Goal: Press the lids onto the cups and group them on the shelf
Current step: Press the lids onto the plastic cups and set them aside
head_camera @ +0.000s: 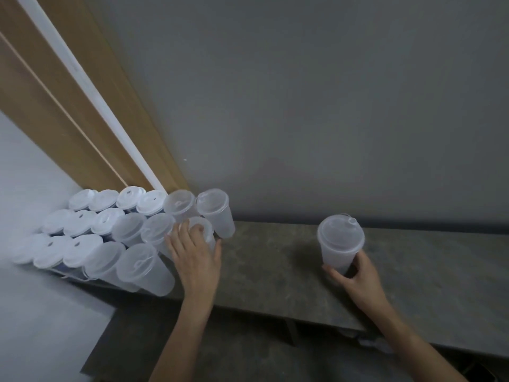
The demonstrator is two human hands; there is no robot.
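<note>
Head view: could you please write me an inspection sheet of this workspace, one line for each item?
Surface: shelf, dark and mottled.
Job's things: grouped cups, lidded, in rows at the shelf's left end; edge cup at the group's right side; single cup, lidded, standing apart to the right.
Clutter: nothing seen.
Hands: left hand lies on the edge cup, its grip too blurred to judge; right hand grips the single cup near its base.
Cables: nothing seen.
Surroundings: grey wall behind the shelf; wooden frame at upper left.

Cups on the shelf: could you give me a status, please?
Left hand holds edge cup beside group. Right hand grips lone cup, lid on.
</note>
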